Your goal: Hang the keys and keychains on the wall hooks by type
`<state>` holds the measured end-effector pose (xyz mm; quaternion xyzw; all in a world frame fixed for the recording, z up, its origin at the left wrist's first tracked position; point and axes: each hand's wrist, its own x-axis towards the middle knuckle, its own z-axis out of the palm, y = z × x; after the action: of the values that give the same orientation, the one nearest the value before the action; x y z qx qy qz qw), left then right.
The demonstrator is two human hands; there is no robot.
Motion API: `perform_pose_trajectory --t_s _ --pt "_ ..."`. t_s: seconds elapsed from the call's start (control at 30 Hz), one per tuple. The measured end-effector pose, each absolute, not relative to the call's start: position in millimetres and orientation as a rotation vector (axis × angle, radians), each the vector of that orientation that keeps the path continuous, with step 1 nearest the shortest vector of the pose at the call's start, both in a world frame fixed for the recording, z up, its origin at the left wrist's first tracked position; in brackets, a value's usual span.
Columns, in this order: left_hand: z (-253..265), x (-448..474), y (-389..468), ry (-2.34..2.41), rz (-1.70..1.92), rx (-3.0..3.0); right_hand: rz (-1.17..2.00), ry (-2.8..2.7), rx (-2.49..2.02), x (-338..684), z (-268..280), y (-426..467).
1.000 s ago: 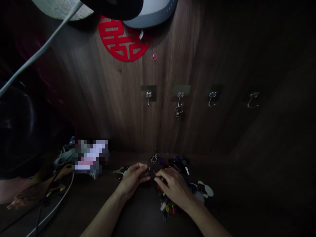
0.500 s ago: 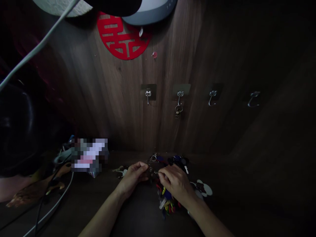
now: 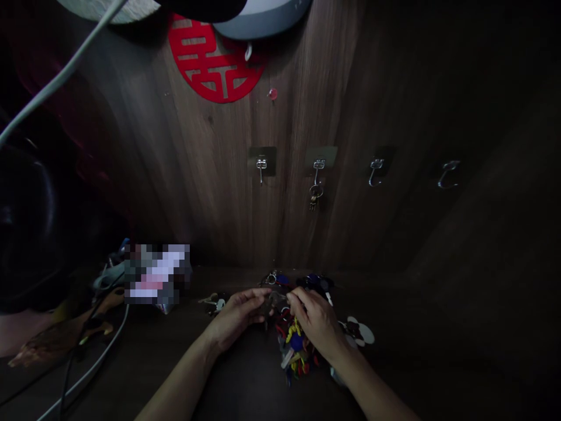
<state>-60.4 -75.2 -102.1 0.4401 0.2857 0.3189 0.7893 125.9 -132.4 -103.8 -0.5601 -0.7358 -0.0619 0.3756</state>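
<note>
My left hand (image 3: 243,313) is closed, thumb and fingers pinching a small bunch of keys (image 3: 274,299) just above the dark surface. Facing it, my right hand (image 3: 313,316) pinches the other end of the same bunch, apparently at its ring. Detail is dim there, so single keys are hard to make out. Below and between the hands lies a pile of colourful key tags (image 3: 295,345) in yellow, blue and red. Loose keys (image 3: 214,303) rest left of my left hand. Behind the hands are a key ring (image 3: 272,279) and dark blue fobs (image 3: 313,282).
White oval tags (image 3: 363,332) lie beyond my right wrist. Several metal hooks line the wood wall; a key set (image 3: 314,200) hangs from one hook (image 3: 319,166). A blurred box (image 3: 160,278), white cable (image 3: 99,365) and brown wooden object (image 3: 61,336) sit at left.
My right hand has shifted slightly up and right, showing more of the colourful pile. The keys between my hands have turned and are more visible. The view has tilted a little.
</note>
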Motion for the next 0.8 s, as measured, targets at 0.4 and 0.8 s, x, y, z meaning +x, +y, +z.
perform_pose_trajectory --t_s 0.4,0.8 --pt "-104.7 -59.8 -77.4 0.609 0.696 1.082 0.060 -1.797 -1.486 127.3 -105.4 -132.1" --pt "-100.2 -60.9 -81.0 0.558 0.631 1.028 -0.031 -1.804 -1.453 127.1 -104.4 -131.8"
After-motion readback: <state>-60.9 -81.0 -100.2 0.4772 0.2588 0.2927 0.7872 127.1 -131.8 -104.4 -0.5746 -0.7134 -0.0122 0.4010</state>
